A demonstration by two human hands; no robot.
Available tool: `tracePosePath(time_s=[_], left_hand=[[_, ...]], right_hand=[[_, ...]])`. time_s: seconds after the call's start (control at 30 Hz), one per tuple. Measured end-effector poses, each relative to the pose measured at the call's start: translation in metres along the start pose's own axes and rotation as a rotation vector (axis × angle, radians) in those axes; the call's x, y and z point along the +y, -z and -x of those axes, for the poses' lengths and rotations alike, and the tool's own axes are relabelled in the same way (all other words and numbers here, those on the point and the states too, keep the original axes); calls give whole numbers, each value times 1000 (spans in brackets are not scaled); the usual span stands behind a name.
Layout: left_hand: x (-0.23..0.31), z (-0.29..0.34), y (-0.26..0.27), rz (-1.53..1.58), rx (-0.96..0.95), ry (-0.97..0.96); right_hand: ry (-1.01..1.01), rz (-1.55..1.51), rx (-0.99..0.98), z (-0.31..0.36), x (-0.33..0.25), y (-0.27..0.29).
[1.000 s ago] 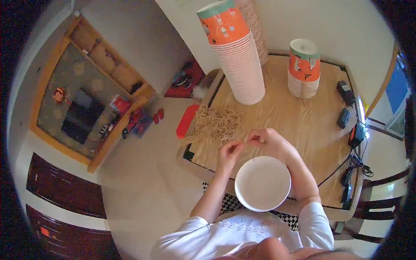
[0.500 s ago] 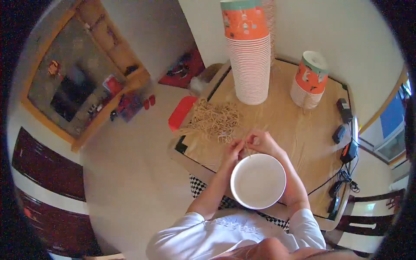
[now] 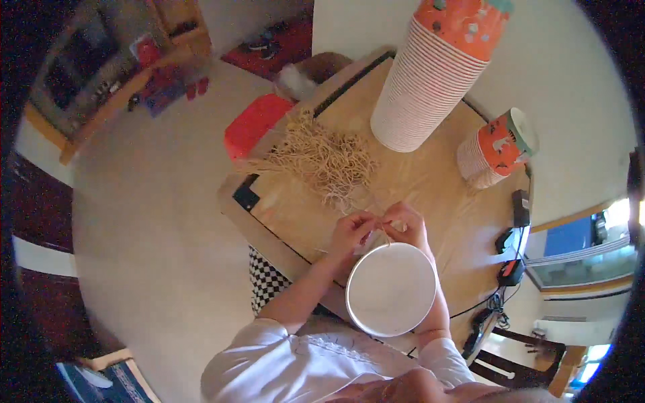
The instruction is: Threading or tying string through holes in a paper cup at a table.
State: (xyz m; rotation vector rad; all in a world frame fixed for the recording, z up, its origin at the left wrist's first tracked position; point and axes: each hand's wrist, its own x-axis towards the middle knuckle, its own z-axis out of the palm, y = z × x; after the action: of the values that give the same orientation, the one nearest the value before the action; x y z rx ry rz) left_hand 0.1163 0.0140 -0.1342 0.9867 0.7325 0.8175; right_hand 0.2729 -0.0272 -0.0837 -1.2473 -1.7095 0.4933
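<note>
A white paper bucket (image 3: 392, 289) is in front of me, its open mouth turned up toward me. At its far rim stands a thin tan cord (image 3: 386, 237), which both hands work on. My left hand (image 3: 354, 233) is closed in a pinch on the cord just beyond the rim. Beside it, my right hand (image 3: 407, 224) pinches the same cord, and the fingertips of the two hands meet. My right forearm passes behind the bucket's right side. Just past my hands lies a loose heap of tan cords (image 3: 322, 161).
A tall leaning-looking stack of nested buckets (image 3: 430, 80) stands at the table's (image 3: 430, 188) far side. A shorter stack (image 3: 497, 149) is to its right. A red tray (image 3: 259, 124) sits at the left edge. Chargers and black cables (image 3: 498, 302) line the right edge.
The whole view has tilted and turned with my head. My fingertips have drawn together on the cord at the bucket's rim. The bucket stays close to my hands.
</note>
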Motion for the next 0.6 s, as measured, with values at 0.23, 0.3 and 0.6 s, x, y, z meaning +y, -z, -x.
tracePosePath(time_s=[0.23,0.3,0.6], left_hand=[[11,2,4,-226,-28,-114],[5,-1,7,-196,-42,-92],[1,-4,5,-99,-110,-77]], right_hand=[[-33,19,-30,1,0,0],[-89,-2,-40,-1,2,0],[-147,-25,-63,-6,2,6]])
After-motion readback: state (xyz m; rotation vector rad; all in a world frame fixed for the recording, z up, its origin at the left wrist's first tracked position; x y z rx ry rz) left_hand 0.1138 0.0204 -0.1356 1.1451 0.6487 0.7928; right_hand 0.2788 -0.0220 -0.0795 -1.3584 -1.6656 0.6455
